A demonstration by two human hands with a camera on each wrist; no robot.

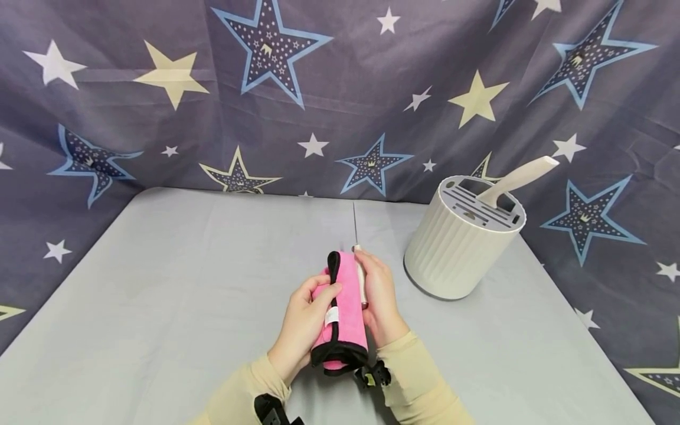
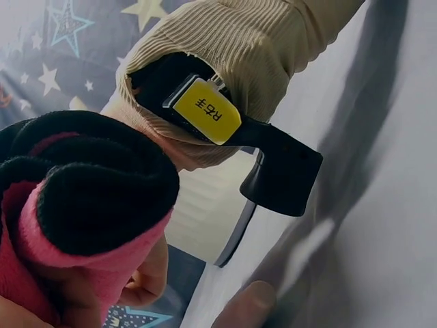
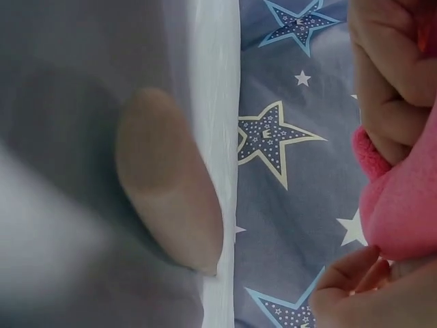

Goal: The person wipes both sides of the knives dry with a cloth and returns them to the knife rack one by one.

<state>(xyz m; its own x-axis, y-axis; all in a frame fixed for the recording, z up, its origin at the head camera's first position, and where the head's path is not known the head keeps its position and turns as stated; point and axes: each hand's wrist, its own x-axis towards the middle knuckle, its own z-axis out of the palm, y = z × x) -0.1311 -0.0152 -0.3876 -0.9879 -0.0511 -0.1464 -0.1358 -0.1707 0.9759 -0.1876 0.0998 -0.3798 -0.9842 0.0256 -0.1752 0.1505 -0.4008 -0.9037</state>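
My left hand [image 1: 304, 321] grips a folded pink cloth [image 1: 350, 295] with black edging and a small white tag; its thumb lies across the front. On the right side of the cloth, my right hand [image 1: 383, 298] holds a knife by its pale handle [image 1: 362, 284]. The knife's thin blade [image 1: 355, 224] is seen nearly edge-on and points to the back of the table. Cloth and handle lie side by side. In the left wrist view the rolled black edge of the cloth [image 2: 113, 198] is close. The right wrist view has pink cloth [image 3: 403, 198] with fingers around it; no knife shows there.
A ribbed cream knife block [image 1: 457, 248] with a slotted grey top stands to the right. One knife with a beige handle [image 1: 517, 180] sticks out of it. The grey-white table [image 1: 186, 283] ends at a star-patterned curtain [image 1: 329, 77].
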